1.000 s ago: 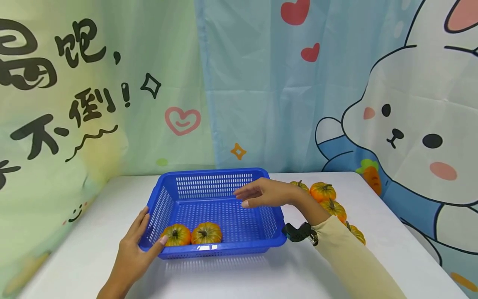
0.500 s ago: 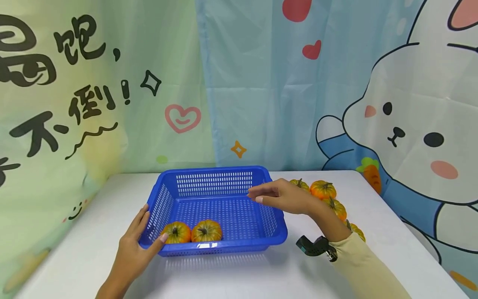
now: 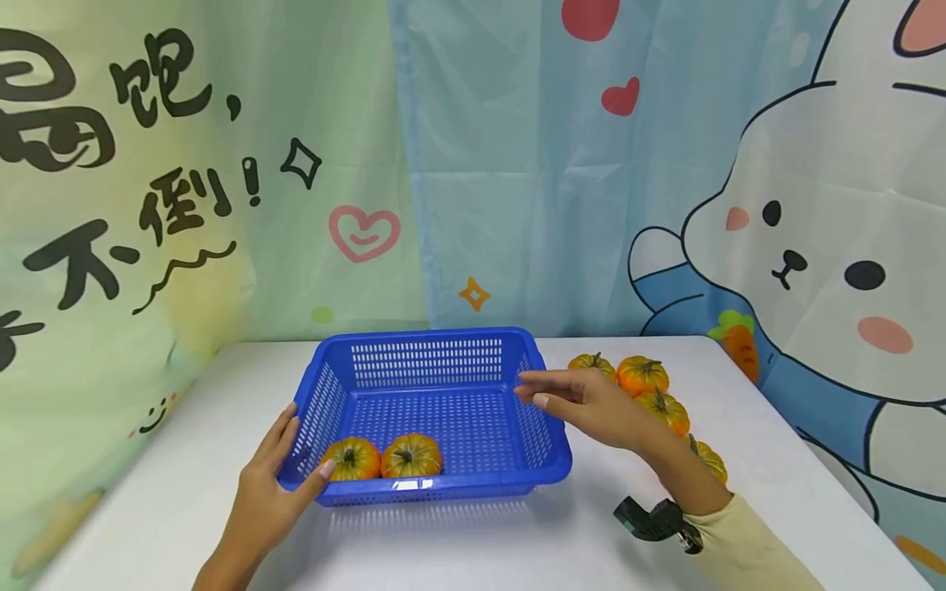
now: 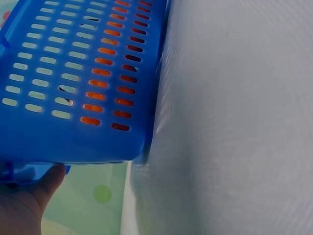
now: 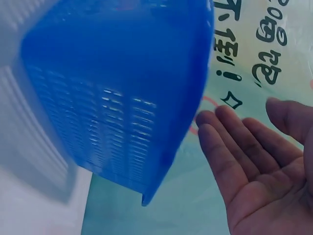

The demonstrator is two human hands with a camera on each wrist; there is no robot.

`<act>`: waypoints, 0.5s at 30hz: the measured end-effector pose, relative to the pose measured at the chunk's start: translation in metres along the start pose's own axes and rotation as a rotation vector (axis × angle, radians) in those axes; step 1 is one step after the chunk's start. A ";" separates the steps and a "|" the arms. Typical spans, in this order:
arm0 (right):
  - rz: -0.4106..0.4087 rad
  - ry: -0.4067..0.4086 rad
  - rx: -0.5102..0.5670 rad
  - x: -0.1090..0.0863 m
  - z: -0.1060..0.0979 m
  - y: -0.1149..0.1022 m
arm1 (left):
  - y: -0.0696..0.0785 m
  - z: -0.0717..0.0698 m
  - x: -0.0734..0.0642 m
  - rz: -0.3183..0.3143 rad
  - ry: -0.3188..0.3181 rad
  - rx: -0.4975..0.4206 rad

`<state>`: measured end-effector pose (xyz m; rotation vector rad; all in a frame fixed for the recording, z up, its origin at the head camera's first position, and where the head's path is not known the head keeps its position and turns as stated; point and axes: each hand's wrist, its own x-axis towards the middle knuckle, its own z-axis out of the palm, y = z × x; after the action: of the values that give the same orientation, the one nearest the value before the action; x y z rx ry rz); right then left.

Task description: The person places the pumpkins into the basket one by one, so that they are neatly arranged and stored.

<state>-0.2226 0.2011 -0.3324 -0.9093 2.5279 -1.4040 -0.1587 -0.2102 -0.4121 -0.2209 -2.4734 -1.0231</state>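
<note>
A blue perforated plastic basket (image 3: 480, 484) stands on the white table. Inside it, side by side at the front left, lie two small orange-green pumpkins (image 3: 351, 459). My left hand (image 3: 262, 492) grips the basket's front left corner, its thumb over the rim; the left wrist view shows that thumb (image 4: 51, 178) at the basket's edge. Over the basket's right rim, my right hand (image 3: 587, 402) hovers with nothing in it. Its fingers (image 5: 220, 156) look loosely extended in the right wrist view, beside the basket wall (image 5: 115, 117).
Several more pumpkins (image 3: 643, 375) lie in a slanting row on the table's right side, partly behind my right arm. A printed curtain (image 3: 480, 205) hangs behind the table (image 3: 414, 550). A dark device (image 3: 654, 521) is strapped at my right wrist.
My right hand has moved rightward from above the basket's inside to its right rim, staying bare. The left hand keeps its grip, and the basket and pumpkins stay in place.
</note>
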 end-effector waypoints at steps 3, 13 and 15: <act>-0.003 0.051 0.018 -0.009 0.000 0.002 | 0.001 0.000 0.000 -0.004 -0.006 0.000; 0.045 0.171 -0.021 -0.038 -0.006 0.013 | 0.003 -0.001 0.000 -0.014 -0.007 -0.006; 0.057 0.188 -0.013 -0.043 -0.007 0.014 | 0.003 0.000 0.000 -0.011 -0.003 -0.009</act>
<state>-0.1964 0.2353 -0.3482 -0.7328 2.6767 -1.5238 -0.1576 -0.2085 -0.4104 -0.2120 -2.4755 -1.0394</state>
